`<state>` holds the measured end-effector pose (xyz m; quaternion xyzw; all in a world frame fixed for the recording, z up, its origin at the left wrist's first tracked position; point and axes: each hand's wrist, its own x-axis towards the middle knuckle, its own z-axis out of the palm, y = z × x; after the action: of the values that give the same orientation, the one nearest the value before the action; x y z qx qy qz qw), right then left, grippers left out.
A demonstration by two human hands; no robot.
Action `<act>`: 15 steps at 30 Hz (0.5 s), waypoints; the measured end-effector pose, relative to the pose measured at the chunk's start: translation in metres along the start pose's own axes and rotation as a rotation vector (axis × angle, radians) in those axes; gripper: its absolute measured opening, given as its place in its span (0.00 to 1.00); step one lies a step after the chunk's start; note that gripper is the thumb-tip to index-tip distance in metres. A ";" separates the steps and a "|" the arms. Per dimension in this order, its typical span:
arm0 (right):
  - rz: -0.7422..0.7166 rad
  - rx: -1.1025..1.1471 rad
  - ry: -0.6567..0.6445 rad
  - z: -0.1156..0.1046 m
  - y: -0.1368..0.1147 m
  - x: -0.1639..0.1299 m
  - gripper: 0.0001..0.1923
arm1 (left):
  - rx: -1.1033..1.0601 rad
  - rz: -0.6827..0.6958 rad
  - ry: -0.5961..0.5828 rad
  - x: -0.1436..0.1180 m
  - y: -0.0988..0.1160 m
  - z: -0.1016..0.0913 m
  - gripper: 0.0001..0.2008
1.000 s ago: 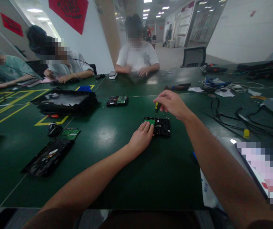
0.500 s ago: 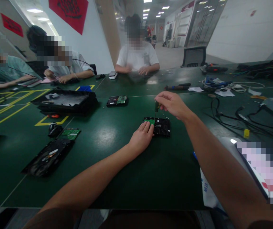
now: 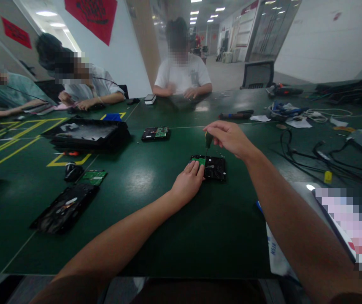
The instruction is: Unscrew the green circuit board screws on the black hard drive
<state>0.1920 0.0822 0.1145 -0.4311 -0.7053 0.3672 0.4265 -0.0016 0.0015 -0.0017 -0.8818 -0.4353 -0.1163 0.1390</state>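
Observation:
A black hard drive (image 3: 216,169) with a green circuit board (image 3: 202,161) on its left part lies on the table in front of me. My left hand (image 3: 190,179) holds the drive's left side, its fingers resting over the board and hiding some of it. My right hand (image 3: 228,137) is closed around the handle of a small screwdriver (image 3: 209,140). The screwdriver stands nearly upright, its thin shaft reaching down to the board's right edge. Several tiny screws (image 3: 221,155) lie just behind the drive.
Another hard drive (image 3: 155,133) lies farther back. Left are a black tray (image 3: 86,133), a loose green board (image 3: 93,177) and an opened drive (image 3: 65,209). Black cables (image 3: 314,156) and a laptop (image 3: 342,228) are on the right. A person (image 3: 182,76) sits opposite; others sit left.
My right hand and the screwdriver handle have shifted very slightly, the fingers turning a little on the handle. My left hand and the drive stay in place.

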 end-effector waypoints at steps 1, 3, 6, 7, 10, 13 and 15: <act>-0.005 -0.019 0.014 0.000 0.001 0.000 0.11 | 0.002 -0.002 -0.003 0.000 0.000 0.000 0.22; 0.000 -0.032 0.042 -0.001 0.003 0.001 0.10 | 0.004 -0.001 -0.002 0.000 0.000 -0.001 0.22; 0.000 -0.005 0.041 -0.002 0.003 0.001 0.08 | 0.003 0.002 0.003 0.000 0.001 -0.001 0.22; -0.003 0.012 0.032 -0.002 0.002 0.000 0.08 | 0.002 0.000 0.004 0.000 0.000 -0.001 0.22; -0.006 0.044 0.002 -0.001 -0.001 -0.001 0.09 | -0.004 -0.011 0.003 0.000 0.000 -0.002 0.22; -0.016 0.043 -0.025 0.000 -0.002 -0.002 0.11 | -0.009 -0.011 0.003 0.000 0.000 -0.001 0.22; -0.011 0.048 -0.027 0.000 -0.001 -0.001 0.12 | -0.009 -0.006 0.006 0.000 0.000 0.000 0.22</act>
<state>0.1918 0.0807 0.1151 -0.4119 -0.7043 0.3874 0.4291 -0.0018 0.0017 -0.0015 -0.8808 -0.4370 -0.1215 0.1363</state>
